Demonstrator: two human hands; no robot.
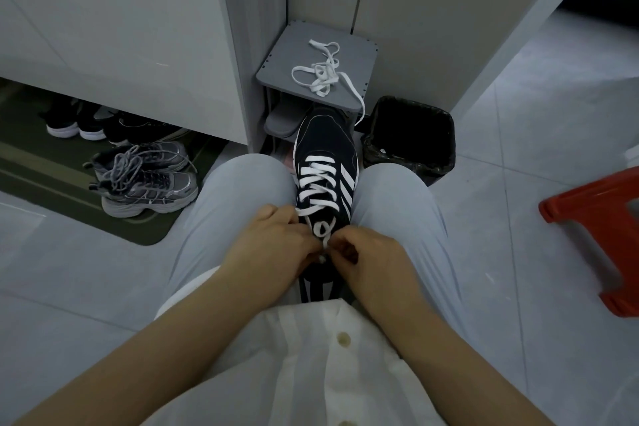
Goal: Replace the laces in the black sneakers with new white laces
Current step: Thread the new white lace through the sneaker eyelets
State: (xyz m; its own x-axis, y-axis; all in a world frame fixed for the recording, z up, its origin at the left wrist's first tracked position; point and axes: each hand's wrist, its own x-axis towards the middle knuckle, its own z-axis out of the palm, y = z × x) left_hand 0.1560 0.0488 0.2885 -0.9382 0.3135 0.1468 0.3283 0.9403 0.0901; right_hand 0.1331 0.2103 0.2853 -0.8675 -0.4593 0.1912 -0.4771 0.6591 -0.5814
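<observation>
Bare forearms reach forward, converging between the knees. Left hand [276,246] and right hand [368,261] nearly touch, fingers curled, each pinching the flat white shoelace [325,242].

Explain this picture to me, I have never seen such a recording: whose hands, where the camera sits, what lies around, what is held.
No machine here: a person wears one camera on the head, looking down at their own lap. The black sneaker sits between the knees. The left hand and right hand each pinch the white lace threaded through it, near the top eyelets. A second white lace lies loose on the grey shelf. Nearby stand a black bin, grey sneakers and a red stool.
</observation>
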